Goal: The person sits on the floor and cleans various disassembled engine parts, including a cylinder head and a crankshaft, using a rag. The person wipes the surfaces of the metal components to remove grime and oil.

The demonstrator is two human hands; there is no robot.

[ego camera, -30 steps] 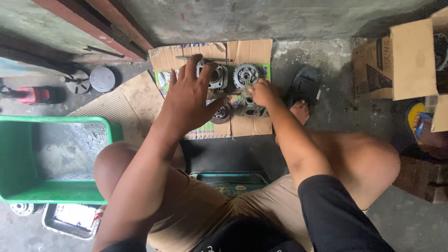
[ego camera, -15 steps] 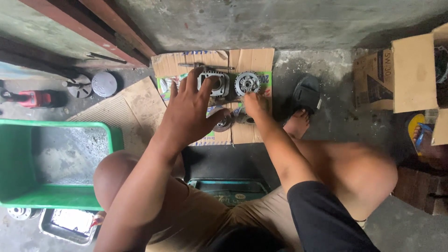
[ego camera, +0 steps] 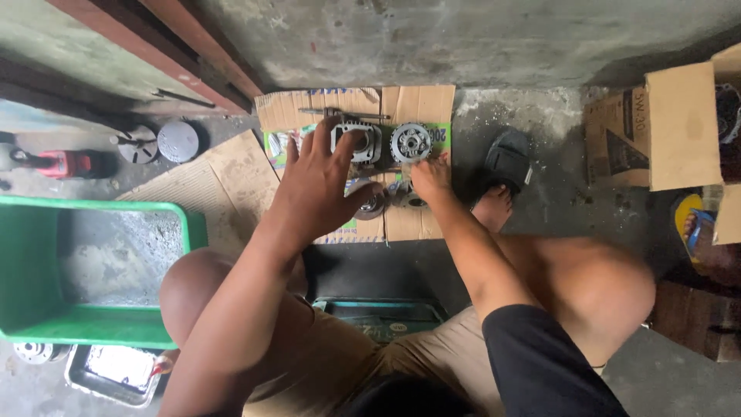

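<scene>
From above the squatting person, the left hand point(ego camera: 320, 189) hangs spread wide, fingers splayed and holding nothing, over the flattened cardboard point(ego camera: 421, 104) where the metal parts lie. The right hand point(ego camera: 431, 177) rests lower on the sheet, fingers curled near a small dark round part point(ego camera: 407, 198); whether it grips it I cannot tell. Above sit a ribbed grey housing point(ego camera: 363, 140) and, just beside it, a toothed silver gear disc point(ego camera: 410, 142), both separate pieces, so the sorting looks partway along. A glossy green plastic tub point(ego camera: 93, 324) stands at the left on rough concrete.
</scene>
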